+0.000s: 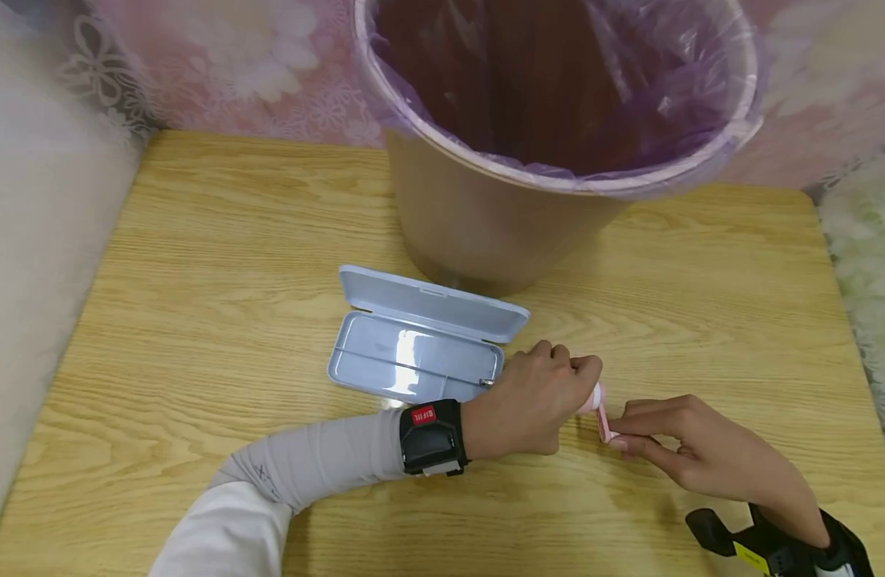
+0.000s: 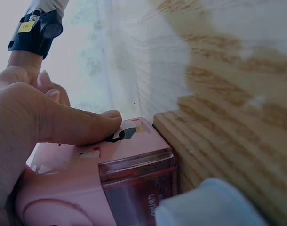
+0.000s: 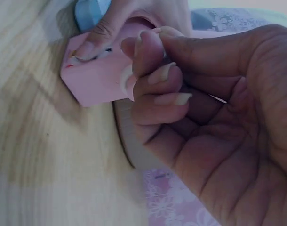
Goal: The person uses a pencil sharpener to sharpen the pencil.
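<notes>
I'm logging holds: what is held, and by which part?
Left grip holds the sharpener by its body; right grip pinches its crank at the outer end.

Boxy gadget (image 2: 77, 174) is done in baby pink and dotted with little dark and red decals, and its window (image 2: 139, 193) is tinted dark reddish-brown. The case (image 1: 435, 304) is kept plain pale blue. The bin (image 1: 478, 216) is coloured beige-brown, the liner (image 1: 673, 128) tinted purple. The tabletop (image 1: 233, 240) is streaked with yellowish wood grain, and the wall (image 1: 248, 48) is splashed with white flowers on pink.
</notes>
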Demonstrator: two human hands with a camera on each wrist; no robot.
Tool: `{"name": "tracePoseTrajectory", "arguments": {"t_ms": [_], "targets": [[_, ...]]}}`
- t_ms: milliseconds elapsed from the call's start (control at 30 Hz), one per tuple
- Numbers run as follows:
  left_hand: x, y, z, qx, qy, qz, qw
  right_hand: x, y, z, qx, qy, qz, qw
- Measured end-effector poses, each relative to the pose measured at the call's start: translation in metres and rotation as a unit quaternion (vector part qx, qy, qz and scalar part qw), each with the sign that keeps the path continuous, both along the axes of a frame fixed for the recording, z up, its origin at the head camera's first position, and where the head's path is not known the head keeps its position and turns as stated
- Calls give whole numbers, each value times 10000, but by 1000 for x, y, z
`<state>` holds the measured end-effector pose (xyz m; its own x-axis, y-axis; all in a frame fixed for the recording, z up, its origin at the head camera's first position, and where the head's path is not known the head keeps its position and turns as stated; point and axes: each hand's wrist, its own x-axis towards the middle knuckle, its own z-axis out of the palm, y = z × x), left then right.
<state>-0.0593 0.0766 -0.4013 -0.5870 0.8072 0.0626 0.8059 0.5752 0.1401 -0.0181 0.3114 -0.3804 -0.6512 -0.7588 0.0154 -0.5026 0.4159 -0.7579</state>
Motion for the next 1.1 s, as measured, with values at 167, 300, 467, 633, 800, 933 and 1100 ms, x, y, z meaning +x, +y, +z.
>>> {"name": "tracePoseTrajectory", "arguments": {"t_ms": [167,300,467,633,800,933,1100], "targets": [[0,1,0,0,30,-11,10000,-2,5,2,-116,242,-7,9996],[0,1,-1,12,67,-31,10000,-6,7,3,-162,384,-25,9991],[0,1,0,31,101,-44,9999,-8,9,2,-275,228,54,9993],[0,1,0,-12,71,-44,10000,-13,10,4,-274,435,55,9987],[0,2,2,-53,-62,-52,10000,-16,11,5,-460,269,282,9982],[0,2,2,-99,-55,-63,9999,-22,13,5,-569,397,81,9976],[0,4,2,-132,-115,-41,9998,-39,15,-1,-597,557,-401,9959]]}}
